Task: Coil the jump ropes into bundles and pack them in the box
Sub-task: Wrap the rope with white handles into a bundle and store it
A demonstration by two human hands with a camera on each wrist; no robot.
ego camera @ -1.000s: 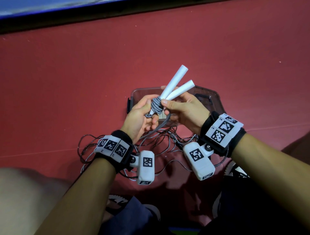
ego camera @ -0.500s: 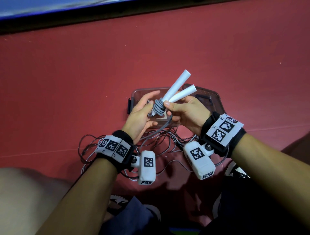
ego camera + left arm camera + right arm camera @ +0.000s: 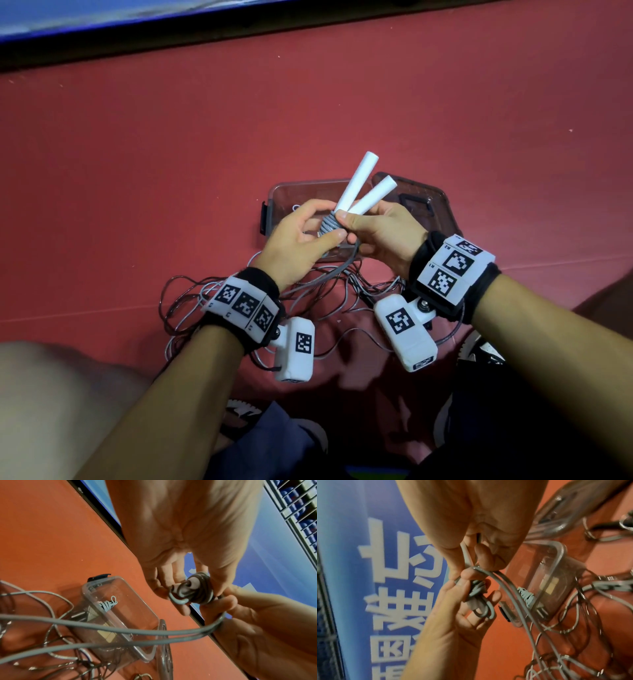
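Grey jump rope (image 3: 329,224), white handles (image 3: 356,186)

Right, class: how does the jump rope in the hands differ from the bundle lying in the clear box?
The held rope is up between left hand and right hand; the boxed bundle lies inside the box. The held rope trails loose cord; the boxed bundle looks fully wound. Both have grey cord in tight turns.

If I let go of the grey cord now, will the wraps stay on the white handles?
Probably not: the grey cord looks springy, and a loose tail hangs free. It seems untied, pinched only by the left hand and right hand. The smooth white handles may let the wraps slip.
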